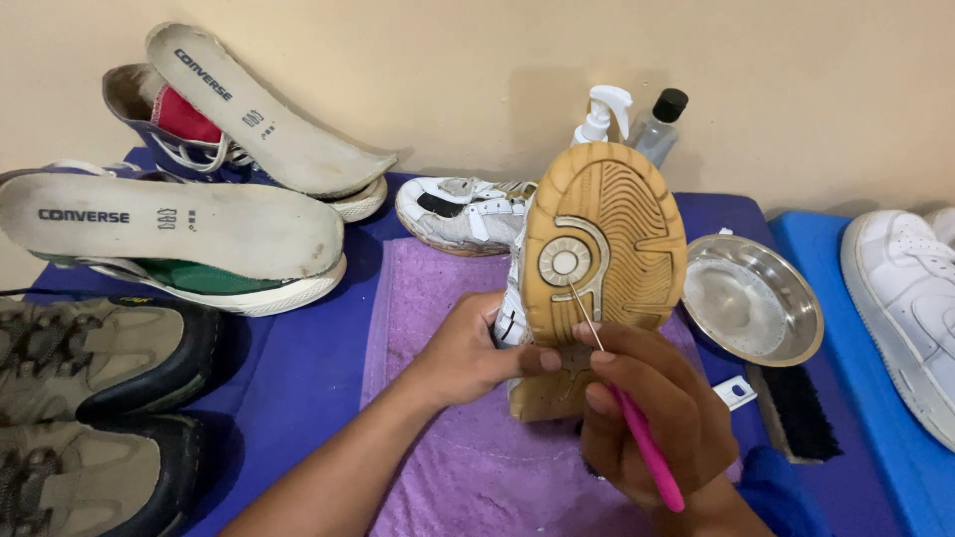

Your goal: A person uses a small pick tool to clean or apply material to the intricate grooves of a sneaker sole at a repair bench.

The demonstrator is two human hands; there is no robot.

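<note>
My left hand (pixel 468 350) grips a white sneaker (pixel 602 249) by its side and holds it upright, with the tan rubber sole facing me. My right hand (pixel 652 418) holds a thin metal pick with a pink handle (pixel 649 449). The pick's tip rests in a groove of the sole, near the round tread pattern. Both hands are over a purple towel (pixel 438 298) spread on a blue-covered table (pixel 298 368).
A second white sneaker (pixel 463 212) lies behind the towel. A steel bowl (pixel 753 298) and a black brush (pixel 796 413) sit to the right, a spray bottle (pixel 602 112) and a dark-capped bottle (pixel 661 124) behind. Insoles and several shoes fill the left; white shoes (pixel 910 298) lie far right.
</note>
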